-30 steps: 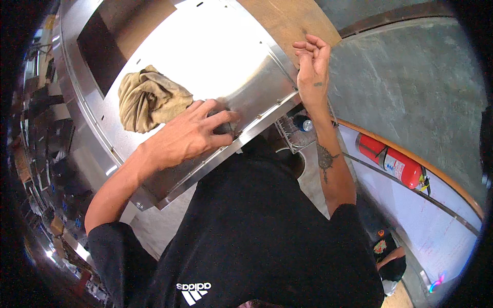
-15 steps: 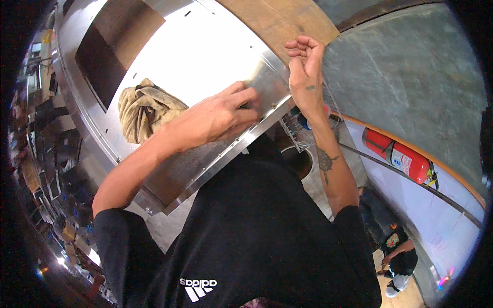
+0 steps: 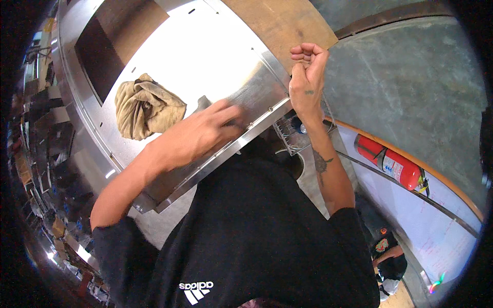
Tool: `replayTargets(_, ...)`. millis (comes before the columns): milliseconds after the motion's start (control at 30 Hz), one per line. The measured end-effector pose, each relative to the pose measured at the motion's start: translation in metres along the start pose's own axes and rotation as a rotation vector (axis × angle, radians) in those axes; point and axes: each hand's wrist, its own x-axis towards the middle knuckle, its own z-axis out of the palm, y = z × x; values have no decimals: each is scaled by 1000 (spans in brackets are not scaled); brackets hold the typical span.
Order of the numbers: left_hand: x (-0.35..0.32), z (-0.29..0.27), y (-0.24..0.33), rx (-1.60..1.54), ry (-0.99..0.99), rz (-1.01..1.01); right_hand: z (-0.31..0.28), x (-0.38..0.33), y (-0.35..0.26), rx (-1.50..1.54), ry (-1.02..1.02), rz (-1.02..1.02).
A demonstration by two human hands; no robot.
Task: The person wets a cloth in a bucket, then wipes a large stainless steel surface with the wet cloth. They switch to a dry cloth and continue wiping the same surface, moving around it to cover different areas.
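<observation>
A shiny sheet-metal panel (image 3: 205,56) with a folded edge and small slots lies in front of me. Over its near right part, my left hand (image 3: 213,126) is bent, its fingers closed and blurred by motion. A small grey pointed piece (image 3: 204,102) shows just beyond its knuckles; what the fingers hold is hidden. At the panel's right corner my right hand (image 3: 308,84) rests against the edge, fingers curled in, with nothing seen in them. A crumpled tan cloth (image 3: 149,108) lies on the metal beside my left forearm.
Under the panel is a wooden board (image 3: 287,25). A rectangular opening (image 3: 97,56) is cut at the panel's far left. To the right a red fire extinguisher (image 3: 387,161) is fixed by a white board (image 3: 411,220). Another person (image 3: 393,256) is at the lower right. A wire rack (image 3: 294,138) stands below.
My left hand has shifted a little left and down along the panel's near edge, and the grey piece has come into sight. My right hand stays at the corner.
</observation>
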Motion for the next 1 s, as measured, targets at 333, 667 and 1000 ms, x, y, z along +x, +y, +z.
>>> replayTargets(333, 15, 20, 13, 40, 284, -58, 3, -3, 13, 269, 86, 102)
replayTargets(667, 92, 36, -1, 60, 518, -11, 3, -6, 15, 306, 141, 120)
replayTargets(1000, 91, 35, -5, 91, 489, 37, 2, -3, 15, 289, 131, 120)
